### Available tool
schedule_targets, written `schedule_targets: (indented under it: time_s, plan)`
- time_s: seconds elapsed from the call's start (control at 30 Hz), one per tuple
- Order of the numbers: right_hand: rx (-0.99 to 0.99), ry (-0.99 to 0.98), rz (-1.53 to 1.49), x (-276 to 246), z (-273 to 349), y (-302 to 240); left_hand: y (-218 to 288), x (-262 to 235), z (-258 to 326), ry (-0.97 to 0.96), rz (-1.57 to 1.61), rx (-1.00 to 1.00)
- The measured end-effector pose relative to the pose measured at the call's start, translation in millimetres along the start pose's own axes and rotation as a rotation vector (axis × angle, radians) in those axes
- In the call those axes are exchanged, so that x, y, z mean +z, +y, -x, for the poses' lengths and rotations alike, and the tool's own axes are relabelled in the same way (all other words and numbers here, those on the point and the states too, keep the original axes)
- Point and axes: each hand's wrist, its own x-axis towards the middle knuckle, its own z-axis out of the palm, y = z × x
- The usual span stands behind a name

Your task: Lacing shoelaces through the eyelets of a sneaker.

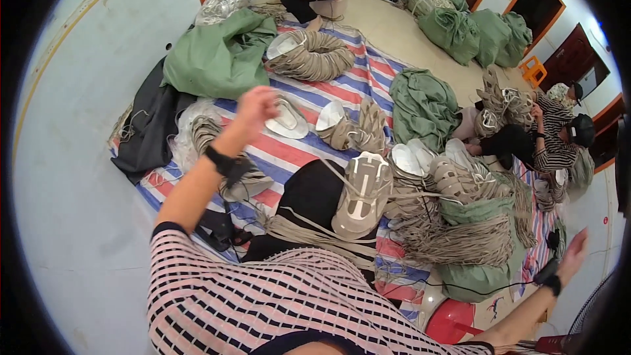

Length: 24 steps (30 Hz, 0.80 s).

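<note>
- Resting sole-up on the person's lap, the beige shoe (361, 192) lies against the dark trousers, with long beige cords (309, 230) trailing from it across the knees.
- Handling, as a judgement: the shoe looks light, its sole stiff and its woven upper soft; the cords are limp and apt to tangle, so the firm sole edge or the heel seems the surest place to take hold.
- Left hand (255, 106) is lifted well above the lap, forearm stretched forward and up, a black wristband at the wrist; its fingers look curled together, but motion blur hides whether they pinch a cord, so I cannot tell.
- Right hand (574, 254) is flung far out to the right, arm nearly straight, fingers apart and holding nothing, another black band on the wrist.
- Around the lap: a heap of more corded shoes (453, 184) on a green sack (476, 276), all on a striped mat (368, 72).
- Farther off, a person in a striped top (555, 138) sits working.
</note>
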Motion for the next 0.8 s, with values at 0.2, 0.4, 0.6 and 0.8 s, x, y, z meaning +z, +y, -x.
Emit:
schedule_targets:
  time_s: [0.2, 0.4, 0.6, 0.8]
  plan:
    - [0.848, 0.465, -0.079, 17, 165, 136, 17, -145, 22, 0.460, -0.588, -0.143]
    - [0.407, -0.197, -0.032, 300, 229, -5, -46, -69, 49, -0.389, -1.108, -0.080]
    - [-0.147, -1.105, -0.379, 455, 315, -187, -46, 71, 107, -0.953, -0.738, -0.168]
    - [0.537, -1.500, -0.536, 428, 311, -161, -13, 4, 109, -0.597, -0.749, -0.411]
